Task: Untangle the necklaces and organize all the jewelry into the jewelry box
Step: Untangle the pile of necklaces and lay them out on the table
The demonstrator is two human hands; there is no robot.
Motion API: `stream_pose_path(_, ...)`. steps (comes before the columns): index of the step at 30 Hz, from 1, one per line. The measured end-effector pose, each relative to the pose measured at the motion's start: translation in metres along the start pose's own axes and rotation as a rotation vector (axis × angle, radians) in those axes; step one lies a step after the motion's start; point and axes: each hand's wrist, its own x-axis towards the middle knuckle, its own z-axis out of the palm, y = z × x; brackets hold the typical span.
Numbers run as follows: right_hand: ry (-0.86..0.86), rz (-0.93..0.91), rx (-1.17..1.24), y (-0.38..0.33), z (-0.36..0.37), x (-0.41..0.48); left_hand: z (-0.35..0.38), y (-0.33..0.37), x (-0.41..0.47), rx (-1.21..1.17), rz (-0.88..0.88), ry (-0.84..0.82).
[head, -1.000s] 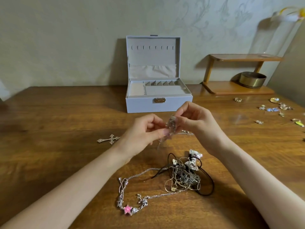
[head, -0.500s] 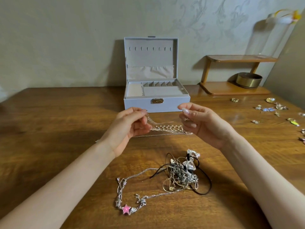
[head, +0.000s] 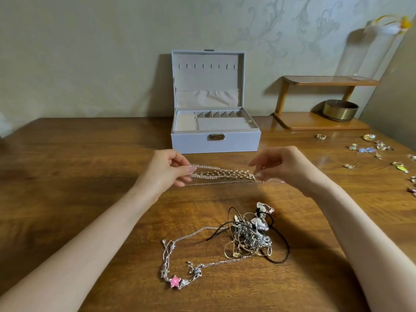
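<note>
Nearest me, a tangled heap of silver chains and black cord (head: 249,238) lies on the brown wooden table (head: 78,176). Above it, my left hand (head: 165,171) and right hand (head: 282,168) pinch opposite ends of a pale beaded multi-strand necklace (head: 225,174). Beyond stands the open grey jewelry box (head: 215,122).

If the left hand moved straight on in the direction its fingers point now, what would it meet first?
The left hand points sideways, along the necklace it pinches, toward the right hand. It would probably meet the right hand's fingertips first; the jewelry box stands behind that line.
</note>
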Motion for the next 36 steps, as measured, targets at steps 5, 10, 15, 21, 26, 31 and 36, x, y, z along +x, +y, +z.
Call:
stream_pose_path(5, -0.016, -0.008, -0.381, 0.009, 0.007, 0.002, 0.004, -0.007, 0.000, 0.440, 0.083, -0.004)
stream_pose_path(10, -0.012, 0.026, -0.456, 0.004, 0.005, -0.001, -0.001, -0.004, -0.001, 0.566, 0.052, -0.059)
stream_pose_path(15, 0.095, 0.028, -0.325, -0.001, -0.001, -0.002, -0.003, -0.001, -0.002, 0.512, 0.075, -0.036)
stream_pose_path(21, 0.171, 0.129, -0.087, -0.005, -0.013, -0.003, -0.015, 0.000, 0.003, 0.503, 0.085, 0.043)
stream_pose_path(26, 0.063, 0.245, -0.342, 0.002, -0.009, -0.003, -0.012, 0.000, 0.001, 0.673, 0.042, -0.103)
stream_pose_path(31, 0.001, 0.231, -0.450, 0.007, -0.007, -0.003, -0.011, -0.003, 0.001, 0.763, 0.044, -0.214)
stream_pose_path(36, -0.001, 0.201, -0.458, 0.008, -0.005, 0.000, -0.011, -0.005, 0.003, 0.815, 0.056, -0.241)
